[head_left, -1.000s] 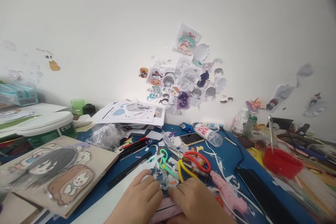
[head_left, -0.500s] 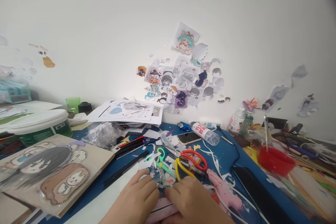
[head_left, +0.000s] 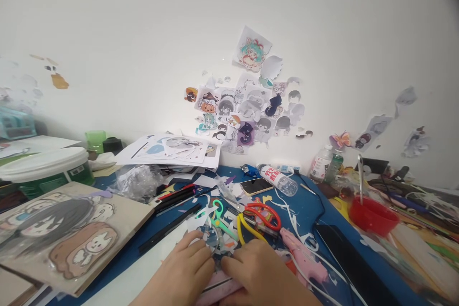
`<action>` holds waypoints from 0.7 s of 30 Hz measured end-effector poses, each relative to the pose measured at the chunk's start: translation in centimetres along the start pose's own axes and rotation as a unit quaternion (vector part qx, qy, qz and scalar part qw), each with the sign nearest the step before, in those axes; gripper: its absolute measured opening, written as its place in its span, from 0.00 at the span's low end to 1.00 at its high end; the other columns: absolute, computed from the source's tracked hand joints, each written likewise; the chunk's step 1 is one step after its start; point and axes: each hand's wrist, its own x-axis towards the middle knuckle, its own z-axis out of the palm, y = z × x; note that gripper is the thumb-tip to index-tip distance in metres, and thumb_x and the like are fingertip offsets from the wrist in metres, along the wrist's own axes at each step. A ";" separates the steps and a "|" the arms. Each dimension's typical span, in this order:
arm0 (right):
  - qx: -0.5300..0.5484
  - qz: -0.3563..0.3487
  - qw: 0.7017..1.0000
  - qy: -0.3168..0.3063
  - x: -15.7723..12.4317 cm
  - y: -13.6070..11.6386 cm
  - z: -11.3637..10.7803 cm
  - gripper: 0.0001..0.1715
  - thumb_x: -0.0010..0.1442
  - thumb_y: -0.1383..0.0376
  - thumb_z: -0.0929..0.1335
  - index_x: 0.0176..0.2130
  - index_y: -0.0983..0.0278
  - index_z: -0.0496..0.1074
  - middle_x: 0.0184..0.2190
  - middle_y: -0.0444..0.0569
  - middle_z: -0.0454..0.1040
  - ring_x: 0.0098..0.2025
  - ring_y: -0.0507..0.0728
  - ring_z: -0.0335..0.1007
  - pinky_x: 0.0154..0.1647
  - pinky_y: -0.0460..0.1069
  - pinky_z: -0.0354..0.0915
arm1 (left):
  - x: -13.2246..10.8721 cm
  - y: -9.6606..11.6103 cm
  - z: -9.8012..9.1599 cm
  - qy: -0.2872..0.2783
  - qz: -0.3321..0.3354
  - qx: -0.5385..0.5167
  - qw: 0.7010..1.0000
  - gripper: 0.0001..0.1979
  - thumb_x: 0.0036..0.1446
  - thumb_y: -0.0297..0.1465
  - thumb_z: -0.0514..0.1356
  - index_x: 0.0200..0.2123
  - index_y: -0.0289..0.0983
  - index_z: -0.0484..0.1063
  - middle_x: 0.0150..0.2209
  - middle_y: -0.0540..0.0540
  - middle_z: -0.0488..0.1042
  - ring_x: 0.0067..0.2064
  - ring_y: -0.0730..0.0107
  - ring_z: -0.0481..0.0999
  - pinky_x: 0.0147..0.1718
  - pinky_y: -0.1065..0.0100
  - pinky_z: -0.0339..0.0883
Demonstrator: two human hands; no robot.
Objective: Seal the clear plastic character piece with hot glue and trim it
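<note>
At the bottom middle lies a pale pink, straight-edged thing [head_left: 221, 288] with a thin dark line along it; most of it is hidden and I cannot make out its kind. My left hand [head_left: 184, 267] is closed with curled fingers over its left side. From the right, my right hand [head_left: 265, 270] grips it, fingers bent, some of them underneath. Just beyond the knuckles are green-handled scissors [head_left: 224, 224], scissors with red and yellow handles [head_left: 247, 227] and paper scraps. A pink glue gun [head_left: 304, 258] rests right of my right hand.
Left are a painted board [head_left: 71, 234] and a white-lidded tub [head_left: 45, 167]. Black pens [head_left: 175, 199], a phone [head_left: 256, 186] and a plastic bottle [head_left: 278, 179] lie beyond the scissors. A red bowl [head_left: 373, 217] and a long black object [head_left: 353, 260] are at right.
The whole view has shifted slightly, so things sit a little further left and higher. Both hands keep nearly the same pose on the pale pink thing.
</note>
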 end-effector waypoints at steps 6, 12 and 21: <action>-0.006 0.000 1.000 -0.002 0.1 -0.1 0.1 0.29 0.52 0.38 0.61 0.29 0.61 0.64 0.21 0.43 0.72 0.22 0.54 0.68 0.21 0.48 0.49 | 0.0 -0.3 0.3 0.007 0.023 -0.004 1.000 0.15 0.40 0.40 0.68 0.22 0.40 0.65 0.21 0.56 0.69 0.24 0.72 0.67 0.42 0.63 0.63; -0.011 0.007 1.000 -0.029 0.1 -0.2 -0.3 0.29 0.48 0.38 0.65 0.30 0.61 0.63 0.22 0.41 0.73 0.22 0.55 0.68 0.20 0.48 0.47 | -0.4 -1.2 0.8 0.011 0.043 -0.010 0.999 0.15 0.42 0.40 0.67 0.22 0.40 0.65 0.21 0.55 0.70 0.24 0.71 0.66 0.40 0.63 0.64; -0.007 0.028 0.999 -0.047 0.2 -0.3 -0.5 0.29 0.46 0.41 0.68 0.32 0.62 0.65 0.24 0.44 0.74 0.23 0.57 0.69 0.21 0.49 0.49 | -0.1 -0.4 0.2 -0.007 -0.005 -0.015 1.000 0.15 0.37 0.36 0.70 0.22 0.39 0.65 0.23 0.56 0.71 0.26 0.72 0.68 0.44 0.63 0.62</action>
